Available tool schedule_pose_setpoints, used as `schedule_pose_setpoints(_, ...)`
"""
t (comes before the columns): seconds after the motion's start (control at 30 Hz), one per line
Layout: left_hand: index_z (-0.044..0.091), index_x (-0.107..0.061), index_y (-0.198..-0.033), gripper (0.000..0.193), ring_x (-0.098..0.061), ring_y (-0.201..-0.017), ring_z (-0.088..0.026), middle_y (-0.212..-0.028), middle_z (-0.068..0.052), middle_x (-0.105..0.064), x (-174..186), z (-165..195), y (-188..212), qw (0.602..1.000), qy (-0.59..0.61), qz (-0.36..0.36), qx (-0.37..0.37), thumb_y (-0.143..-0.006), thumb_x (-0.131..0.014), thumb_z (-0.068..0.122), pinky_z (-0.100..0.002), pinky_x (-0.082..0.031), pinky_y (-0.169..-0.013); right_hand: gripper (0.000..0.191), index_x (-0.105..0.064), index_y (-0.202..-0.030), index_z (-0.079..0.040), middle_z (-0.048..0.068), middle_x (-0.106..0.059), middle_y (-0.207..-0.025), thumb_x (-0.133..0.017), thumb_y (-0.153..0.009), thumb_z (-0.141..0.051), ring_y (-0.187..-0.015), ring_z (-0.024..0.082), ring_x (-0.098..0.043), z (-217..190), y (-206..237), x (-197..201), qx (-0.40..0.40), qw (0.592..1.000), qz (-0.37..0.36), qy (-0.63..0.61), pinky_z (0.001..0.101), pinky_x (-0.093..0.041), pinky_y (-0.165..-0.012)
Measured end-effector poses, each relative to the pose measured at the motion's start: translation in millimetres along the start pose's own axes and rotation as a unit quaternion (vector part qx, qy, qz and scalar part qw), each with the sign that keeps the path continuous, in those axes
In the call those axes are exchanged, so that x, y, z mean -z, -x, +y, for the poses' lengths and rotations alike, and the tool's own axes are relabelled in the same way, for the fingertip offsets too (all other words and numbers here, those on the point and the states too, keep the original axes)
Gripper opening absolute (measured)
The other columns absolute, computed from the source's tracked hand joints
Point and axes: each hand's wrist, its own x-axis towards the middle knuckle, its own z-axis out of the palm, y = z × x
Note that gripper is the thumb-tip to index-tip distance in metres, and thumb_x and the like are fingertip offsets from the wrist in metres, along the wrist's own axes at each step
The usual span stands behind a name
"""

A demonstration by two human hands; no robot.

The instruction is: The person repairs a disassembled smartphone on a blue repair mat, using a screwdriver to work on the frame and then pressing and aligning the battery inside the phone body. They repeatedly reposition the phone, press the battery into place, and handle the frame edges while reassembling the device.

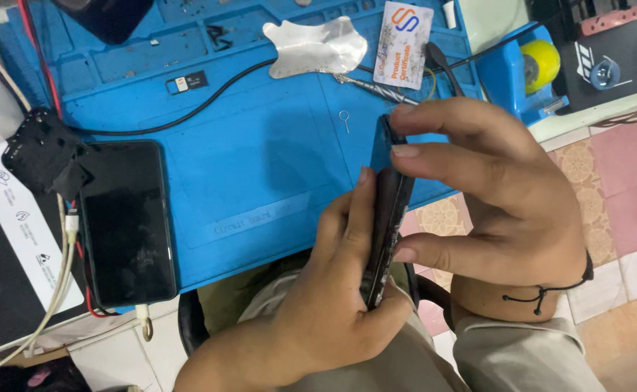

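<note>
Edgewise, slim dark phone [385, 218] between both hands' fingers [434, 156], above ridged blue mat [260, 145].

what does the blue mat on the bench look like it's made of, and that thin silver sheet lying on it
Blue mat: probably silicone or soft rubber, matte, with moulded trays and raised lettering. Silver sheet: likely thin metal, since it is shiny, reflective and slightly warped; metallised plastic cannot be ruled out.

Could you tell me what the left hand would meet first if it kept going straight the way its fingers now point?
Probably the right hand: the left hand points up along the dark phone held edge-on, and the right fingers cross just above it. Depth is unclear.
</note>
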Motion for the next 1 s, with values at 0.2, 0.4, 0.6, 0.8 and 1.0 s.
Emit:
schedule_pose_setpoints(0.2, -0.012, -0.001, -0.166, 0.100, -0.049, -0.143, -0.046, -0.158, -0.035, -0.030, 0.0, 3.0, -0.8, 1.000, -0.001, 0.004, -0.001, -0.090, -0.063, 0.009, -0.045, -0.045, -0.121, 0.070, -0.061, -0.127, 0.001, 0.024, -0.057, -0.137, -0.094, -0.067, -0.016, -0.130, 0.031, -0.060, -1.5, 15.6, -13.6, -0.035, 0.995, 0.090, -0.003, 0.0418, -0.051, -0.115)
schedule_pose_setpoints(0.4, -0.013, -0.002, -0.165, 0.101, -0.044, -0.147, -0.048, -0.160, -0.036, -0.030, -0.2, 2.2, -1.8, 1.000, -0.008, 0.006, -0.016, -0.088, -0.063, 0.009, -0.046, -0.043, -0.123, 0.073, -0.061, -0.128, 0.001, 0.025, -0.057, -0.138, -0.094, -0.066, -0.016, -0.128, 0.030, -0.061, -0.7, 19.0, -16.0, -0.046, 0.993, 0.108, -0.001, 0.0384, -0.053, -0.111)
schedule_pose_setpoints(0.6, -0.014, -0.003, -0.165, 0.102, -0.041, -0.148, -0.049, -0.159, -0.037, -0.029, 0.0, 1.3, -1.8, 1.000, -0.008, -0.007, -0.011, -0.088, -0.064, 0.011, -0.048, -0.040, -0.125, 0.075, -0.059, -0.132, 0.000, 0.024, -0.055, -0.141, -0.094, -0.068, -0.018, -0.130, 0.031, -0.059, 0.5, 20.3, -12.0, -0.053, 0.995, 0.081, 0.005, 0.0385, -0.051, -0.112)
schedule_pose_setpoints(0.8, -0.014, -0.004, -0.165, 0.101, -0.045, -0.146, -0.048, -0.159, -0.035, -0.030, -0.8, 2.4, -1.1, 1.000, 0.000, -0.013, -0.008, -0.088, -0.064, 0.012, -0.045, -0.046, -0.120, 0.074, -0.058, -0.139, -0.004, 0.023, -0.053, -0.146, -0.090, -0.074, -0.019, -0.135, 0.032, -0.056, -1.2, 21.0, -6.9, -0.054, 0.998, 0.034, -0.019, 0.0381, -0.048, -0.115)
schedule_pose_setpoints(1.0, -0.013, -0.004, -0.165, 0.101, -0.050, -0.142, -0.045, -0.158, -0.033, -0.032, -0.5, 2.9, -1.3, 1.000, 0.017, -0.014, 0.002, -0.087, -0.063, 0.011, -0.042, -0.050, -0.115, 0.075, -0.057, -0.138, -0.004, 0.024, -0.053, -0.144, -0.091, -0.073, -0.019, -0.132, 0.031, -0.057, 1.0, 18.7, -7.3, -0.039, 0.999, 0.038, -0.005, 0.0378, -0.049, -0.112)
